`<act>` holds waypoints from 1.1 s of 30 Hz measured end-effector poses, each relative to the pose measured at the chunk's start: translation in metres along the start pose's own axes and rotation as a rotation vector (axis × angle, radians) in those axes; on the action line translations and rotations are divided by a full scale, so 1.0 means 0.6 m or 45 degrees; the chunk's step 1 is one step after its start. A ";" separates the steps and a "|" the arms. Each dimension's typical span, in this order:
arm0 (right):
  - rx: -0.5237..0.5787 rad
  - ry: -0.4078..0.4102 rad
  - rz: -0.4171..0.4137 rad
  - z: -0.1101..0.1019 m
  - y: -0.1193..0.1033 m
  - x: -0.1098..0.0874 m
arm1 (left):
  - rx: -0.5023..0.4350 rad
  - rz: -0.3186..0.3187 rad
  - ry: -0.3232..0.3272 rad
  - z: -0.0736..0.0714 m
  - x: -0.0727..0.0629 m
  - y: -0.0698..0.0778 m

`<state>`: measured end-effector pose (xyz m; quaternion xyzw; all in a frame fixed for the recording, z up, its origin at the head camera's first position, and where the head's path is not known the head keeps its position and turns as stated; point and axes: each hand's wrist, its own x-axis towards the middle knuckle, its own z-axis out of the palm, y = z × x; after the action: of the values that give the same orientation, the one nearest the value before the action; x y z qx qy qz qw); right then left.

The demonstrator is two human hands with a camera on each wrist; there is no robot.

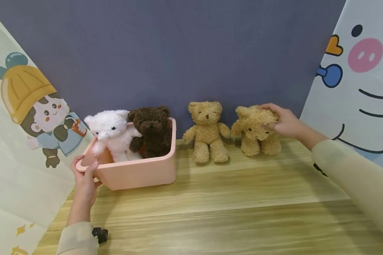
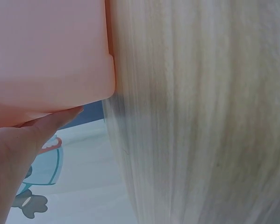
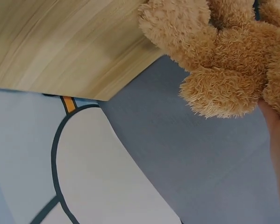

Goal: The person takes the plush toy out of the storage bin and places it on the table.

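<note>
My left hand (image 1: 85,180) grips the near left corner of a pink plastic bin (image 1: 140,174), thumb over the rim. Inside the bin, a white teddy bear (image 1: 113,131) leans beside a dark brown teddy bear (image 1: 154,132). At the right, my right hand (image 1: 284,122) holds a tan teddy bear (image 1: 253,124) by the side of its head. That bear tips forward, face down, with its feet at the table. In the right wrist view its curly fur (image 3: 224,91) shows close up, and most of my fingers are hidden behind it.
Another tan teddy bear (image 1: 207,131) sits upright against the grey back wall (image 1: 191,53), between the bin and my right hand. Printed cartoon panels (image 1: 48,117) stand at both sides of the wooden table (image 1: 210,219).
</note>
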<state>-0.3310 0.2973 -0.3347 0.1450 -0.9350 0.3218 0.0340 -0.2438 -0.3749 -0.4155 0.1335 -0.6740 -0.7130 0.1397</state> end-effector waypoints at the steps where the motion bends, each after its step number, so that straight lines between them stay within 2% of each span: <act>1: 0.008 -0.001 0.008 0.002 0.003 0.003 | -0.001 0.002 0.002 0.000 -0.001 0.000; 11: 0.022 -0.046 0.063 0.017 0.039 0.025 | 0.019 0.007 -0.001 0.001 -0.003 -0.002; 18: 0.093 -0.105 0.114 0.014 0.067 0.032 | 0.010 0.015 0.000 0.000 -0.002 0.000; 22: 0.059 -0.148 0.115 0.012 0.072 0.037 | 0.004 0.018 0.010 0.001 -0.002 0.000; 28: -0.017 -0.164 0.039 0.015 0.071 0.043 | 0.008 0.006 0.001 0.001 0.000 0.000; 33: -0.003 -0.216 0.082 0.007 0.067 0.044 | -0.001 0.008 0.001 0.001 -0.001 0.001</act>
<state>-0.3677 0.3183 -0.3576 0.1416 -0.9391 0.3083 -0.0554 -0.2437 -0.3739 -0.4146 0.1317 -0.6741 -0.7127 0.1423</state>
